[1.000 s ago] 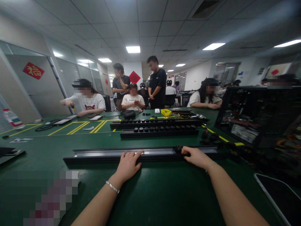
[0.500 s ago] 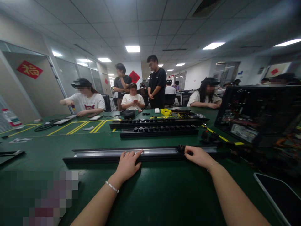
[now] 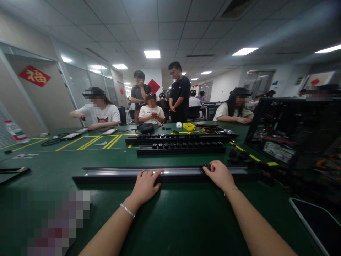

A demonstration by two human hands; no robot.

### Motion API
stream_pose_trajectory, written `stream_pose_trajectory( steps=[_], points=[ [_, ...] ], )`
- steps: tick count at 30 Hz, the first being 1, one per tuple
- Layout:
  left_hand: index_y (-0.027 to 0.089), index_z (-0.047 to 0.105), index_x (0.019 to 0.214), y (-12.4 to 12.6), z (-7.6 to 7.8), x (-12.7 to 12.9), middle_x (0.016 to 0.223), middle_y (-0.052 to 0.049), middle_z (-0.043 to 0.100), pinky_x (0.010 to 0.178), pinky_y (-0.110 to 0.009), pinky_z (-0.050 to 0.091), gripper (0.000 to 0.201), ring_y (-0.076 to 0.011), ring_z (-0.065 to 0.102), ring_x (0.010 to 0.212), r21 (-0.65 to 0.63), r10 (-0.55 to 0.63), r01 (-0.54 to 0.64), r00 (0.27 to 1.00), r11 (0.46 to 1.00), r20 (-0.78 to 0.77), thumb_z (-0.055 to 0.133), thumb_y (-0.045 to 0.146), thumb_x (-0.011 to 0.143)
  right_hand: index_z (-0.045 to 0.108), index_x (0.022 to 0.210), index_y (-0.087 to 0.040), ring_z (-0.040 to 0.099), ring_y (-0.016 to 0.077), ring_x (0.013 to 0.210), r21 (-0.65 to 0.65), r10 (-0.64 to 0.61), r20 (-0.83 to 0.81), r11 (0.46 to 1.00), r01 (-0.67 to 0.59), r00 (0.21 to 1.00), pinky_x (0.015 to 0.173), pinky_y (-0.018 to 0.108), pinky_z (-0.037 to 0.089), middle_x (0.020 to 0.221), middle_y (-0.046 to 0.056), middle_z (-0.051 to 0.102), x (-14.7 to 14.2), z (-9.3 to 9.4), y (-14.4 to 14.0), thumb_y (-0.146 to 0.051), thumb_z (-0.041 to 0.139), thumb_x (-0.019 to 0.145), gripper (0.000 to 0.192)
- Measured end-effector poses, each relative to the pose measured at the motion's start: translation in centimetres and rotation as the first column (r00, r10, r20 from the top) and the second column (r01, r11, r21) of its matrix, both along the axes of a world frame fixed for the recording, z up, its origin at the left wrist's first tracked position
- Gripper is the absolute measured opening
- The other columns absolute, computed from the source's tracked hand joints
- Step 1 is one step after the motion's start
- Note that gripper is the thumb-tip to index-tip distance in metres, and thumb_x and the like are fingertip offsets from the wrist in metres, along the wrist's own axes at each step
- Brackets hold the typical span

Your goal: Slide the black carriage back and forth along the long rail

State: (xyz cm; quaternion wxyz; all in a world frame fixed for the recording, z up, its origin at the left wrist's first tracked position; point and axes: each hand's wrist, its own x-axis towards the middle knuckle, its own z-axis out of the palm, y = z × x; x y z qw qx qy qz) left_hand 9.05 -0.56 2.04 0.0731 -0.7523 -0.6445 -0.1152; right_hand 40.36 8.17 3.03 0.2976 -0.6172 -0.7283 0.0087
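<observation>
A long black channel rail (image 3: 106,179) with a shiny metallic inside lies across the green table in front of me. My left hand (image 3: 145,186) rests on the rail's near edge, with its fingers stretched out and nothing held. Toward the rail's right part, my right hand (image 3: 220,176) is closed with thumb and fingers on a small black part (image 3: 206,166). This part sits at the channel's opening, mostly covered by the fingers, so its exact kind and how it is seated cannot be made out.
Beyond lie two black rails, the nearer rail (image 3: 181,152) bearing several round black modules. More loose black parts (image 3: 238,155) lie right, beside an open computer case (image 3: 277,131). A yellow bin (image 3: 189,126) stands farther back, and a tablet-like device (image 3: 314,220) lies front right. Several people sit or stand beyond.
My right hand has turned and its wrist has shifted left, with the fingers now over the small black part. My left hand stays where it was on the rail.
</observation>
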Motion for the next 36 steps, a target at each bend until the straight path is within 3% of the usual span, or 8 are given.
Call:
stream_pose_trajectory(
  steps=[5,10,18,24,31,36],
  points=[
    [0.036,0.032,0.134,0.0,0.1,0.1,0.109,-0.002,0.058,0.101,-0.043,0.023,0.054,-0.021,0.049,0.107,-0.003,-0.002,0.002,1.0,1.0,-0.006,0.044,0.038,0.081,0.054,0.092,-0.021,0.055,0.0253,0.093,-0.046,-0.129,0.094,0.99,0.134,0.987,0.081,0.038,0.037,0.094,0.007,0.061,-1.2,0.1,-0.3,-0.054,0.049,0.072,0.039],
    [0.037,0.032,0.134,0.0,0.0,0.0,0.109,-0.002,0.058,0.1,-0.043,0.023,0.054,-0.021,0.049,0.107,0.004,0.002,-0.002,1.0,1.0,-0.013,0.044,0.038,0.081,0.045,0.12,-0.023,0.049,0.0278,0.109,-0.132,-0.159,0.088,0.977,0.17,0.983,0.096,0.047,0.027,0.113,0.009,0.058,-1.1,0.6,-0.4,-0.056,0.046,0.073,0.057],
    [0.037,0.032,0.134,-0.1,0.2,0.1,0.108,-0.002,0.058,0.101,-0.043,0.022,0.053,-0.0207,0.05,0.106,-0.004,0.003,-0.003,1.0,1.0,-0.001,0.045,0.038,0.082,0.043,0.123,-0.024,0.046,0.029,0.114,-0.213,-0.179,0.089,0.957,0.195,0.98,0.1,0.053,0.02,0.116,0.009,0.057,-0.6,0.7,0.1,-0.056,0.044,0.072,0.06],
    [0.037,0.032,0.134,-0.2,0.4,0.2,0.11,-0.002,0.058,0.102,-0.043,0.021,0.054,-0.0207,0.049,0.108,-0.019,0.005,-0.005,1.0,1.0,0.005,0.045,0.037,0.081,0.04,0.127,-0.024,0.043,0.0303,0.117,-0.198,-0.205,0.091,0.955,0.219,0.975,0.099,0.052,0.022,0.119,0.01,0.055,-0.3,0.5,0.3,-0.057,0.046,0.07,0.066],
    [0.037,0.033,0.133,-0.1,0.3,0.1,0.107,-0.002,0.058,0.101,-0.043,0.023,0.053,-0.0209,0.05,0.106,-0.007,0.001,-0.001,1.0,1.0,-0.018,0.044,0.038,0.082,0.041,0.126,-0.025,0.048,0.0287,0.112,-0.222,-0.189,0.05,0.955,0.195,0.981,0.097,0.05,0.025,0.113,0.007,0.059,0.5,0.5,0.6,-0.05,0.046,0.072,0.059],
    [0.037,0.031,0.134,-0.1,0.2,0.1,0.107,-0.002,0.058,0.101,-0.043,0.023,0.054,-0.0205,0.05,0.105,-0.003,-0.006,0.006,1.0,1.0,-0.019,0.044,0.038,0.082,0.036,0.131,-0.024,0.042,0.0313,0.118,-0.189,-0.245,0.078,0.948,0.255,0.966,0.099,0.054,0.021,0.123,0.01,0.053,1.1,0.2,0.6,-0.059,0.047,0.069,0.072]
  ],
)
